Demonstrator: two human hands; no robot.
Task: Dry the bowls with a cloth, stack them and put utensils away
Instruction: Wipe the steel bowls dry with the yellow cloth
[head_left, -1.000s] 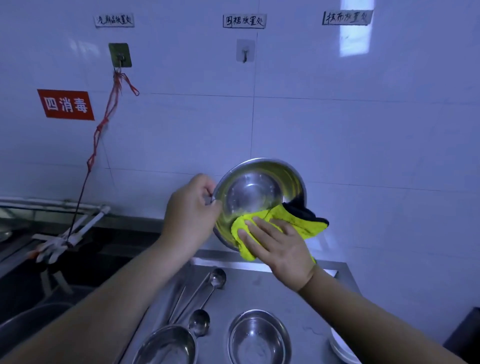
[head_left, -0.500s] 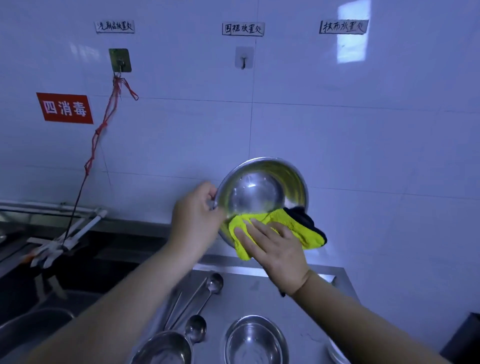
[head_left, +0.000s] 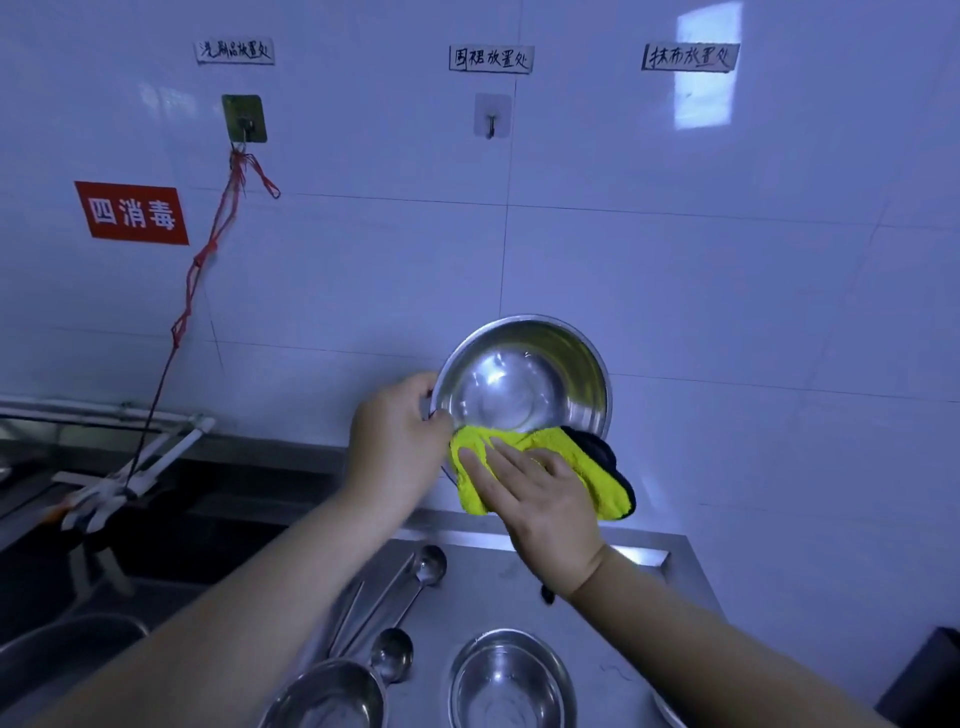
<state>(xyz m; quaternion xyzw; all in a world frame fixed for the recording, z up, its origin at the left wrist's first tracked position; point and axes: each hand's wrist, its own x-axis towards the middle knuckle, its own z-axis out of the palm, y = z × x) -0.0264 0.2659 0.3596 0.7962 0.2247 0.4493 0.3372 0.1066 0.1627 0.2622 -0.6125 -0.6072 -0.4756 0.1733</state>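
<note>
I hold a steel bowl (head_left: 519, 379) tilted up in front of the tiled wall, its inside facing me. My left hand (head_left: 395, 447) grips its left rim. My right hand (head_left: 540, 499) presses a yellow cloth with a black edge (head_left: 597, 462) against the bowl's lower rim. On the steel counter (head_left: 613, 618) below lie two more steel bowls, one (head_left: 511, 680) in the middle and one (head_left: 327, 696) to its left. Two long-handled spoons (head_left: 410, 587) and thin chopsticks (head_left: 345, 618) lie beside them.
A dark sink (head_left: 171, 525) sits left of the counter, with a large basin (head_left: 67, 644) at the lower left. A red string (head_left: 208, 254) hangs from a wall hook (head_left: 244, 118). A white dish edge (head_left: 667, 712) shows at the lower right, near a dark object (head_left: 930, 675).
My right hand has slid the cloth a little lower and left along the bowl's lower rim, uncovering more of the inside. My left hand keeps its grip.
</note>
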